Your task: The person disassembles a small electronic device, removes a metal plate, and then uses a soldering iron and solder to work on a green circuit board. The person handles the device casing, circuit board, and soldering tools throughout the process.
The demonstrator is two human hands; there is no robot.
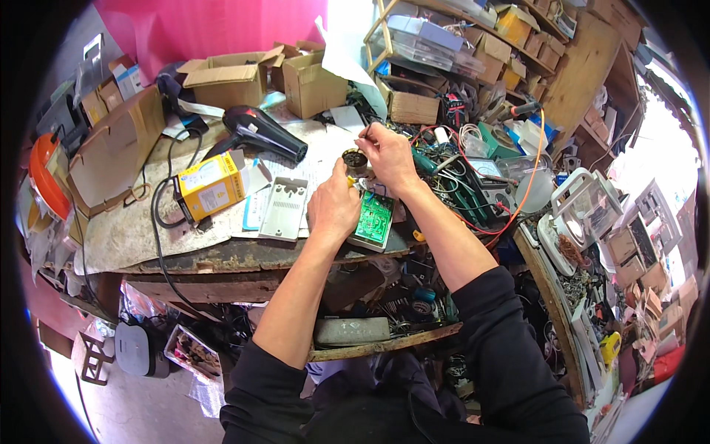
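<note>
So the unit is opened up: the green circuit board is exposed, sitting in one pale grey casing half just right of the left hand and below the right hand. The vented cover is off and lying just left of the left hand. As far as I can tell it's mid-job, with the insides being worked on, and the two casing parts aren't back together yet.

Right hand has its fingertips pinched around a thin dark thing, too small to make out. Left hand is curled, with a small yellow bit right at its fingertips; can't tell if it's actually gripped or just touched. A small round dark container sits between the fingertips of both hands.

Headcount: two hands, one board, two casing parts (bottom plus cover), one round container. Beyond the left hand and off to its left there's one black hair dryer, and further left of that hand, one yellow box. Right of the right hand it's a heap of tangled wires, no way I'm counting those lol.
</note>
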